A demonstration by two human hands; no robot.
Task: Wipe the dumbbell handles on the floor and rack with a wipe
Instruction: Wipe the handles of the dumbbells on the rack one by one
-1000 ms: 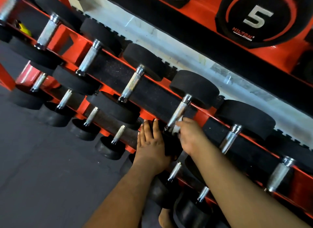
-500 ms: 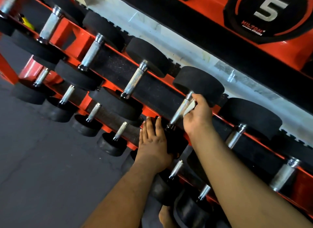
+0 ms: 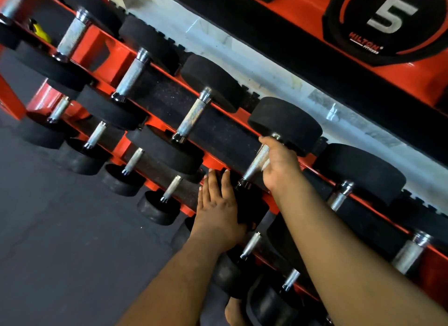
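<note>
A black dumbbell with a knurled steel handle (image 3: 254, 167) lies on the upper tier of the red rack (image 3: 114, 56). My right hand (image 3: 278, 163) is curled round the upper part of that handle, with a white wipe (image 3: 266, 165) just showing between palm and steel. My left hand (image 3: 218, 204) rests flat, fingers straight, on the near black head (image 3: 252, 209) of the same dumbbell. Most of the wipe is hidden under my fingers.
Several more dumbbells line both tiers of the rack to the left and right. A black 5 weight plate (image 3: 388, 22) sits on a red shelf above. Dark grey floor (image 3: 60, 253) spreads at the lower left. A bare foot (image 3: 234, 312) shows at the bottom.
My right hand slid with the wipe from the lower end of the handle up towards the far head. My left hand stayed on the near head.
</note>
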